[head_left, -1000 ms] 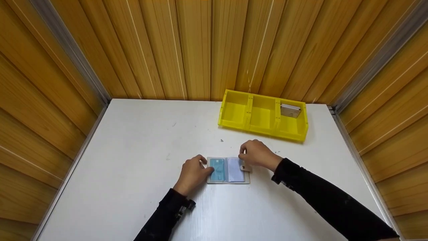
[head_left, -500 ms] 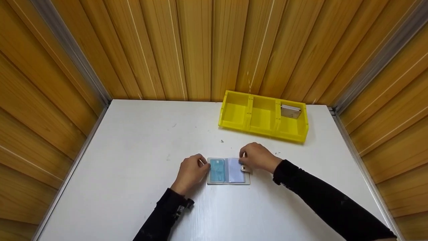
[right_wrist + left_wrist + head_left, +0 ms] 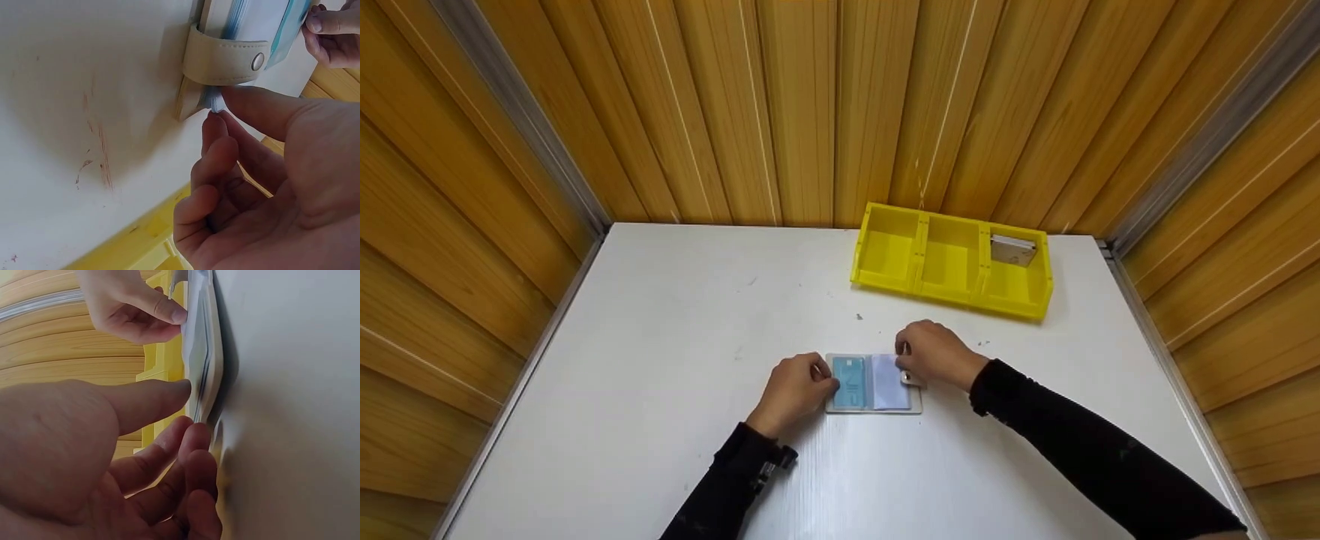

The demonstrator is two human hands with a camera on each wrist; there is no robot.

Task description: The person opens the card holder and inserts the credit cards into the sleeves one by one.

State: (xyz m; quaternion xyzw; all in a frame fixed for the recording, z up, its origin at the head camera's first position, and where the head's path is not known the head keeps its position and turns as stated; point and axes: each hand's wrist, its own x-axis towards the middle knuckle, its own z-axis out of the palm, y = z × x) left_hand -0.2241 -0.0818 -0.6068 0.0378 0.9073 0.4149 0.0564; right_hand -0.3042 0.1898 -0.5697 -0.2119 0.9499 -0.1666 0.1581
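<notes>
Card holder (image 3: 869,386) is open on the white table (image 3: 697,300), between both hands; left hand (image 3: 796,391) pinches its left edge, right hand (image 3: 936,356) pinches the clear sleeves (image 3: 213,100) beside the strap (image 3: 222,61). Likely best: part one sleeve between thumb and fingertip, steady the cover, don't snag the strap. Looks: off-white cover, stitched strap with metal snap (image 3: 258,61), turquoise card (image 3: 850,386) on left page, pale lilac right page.
</notes>
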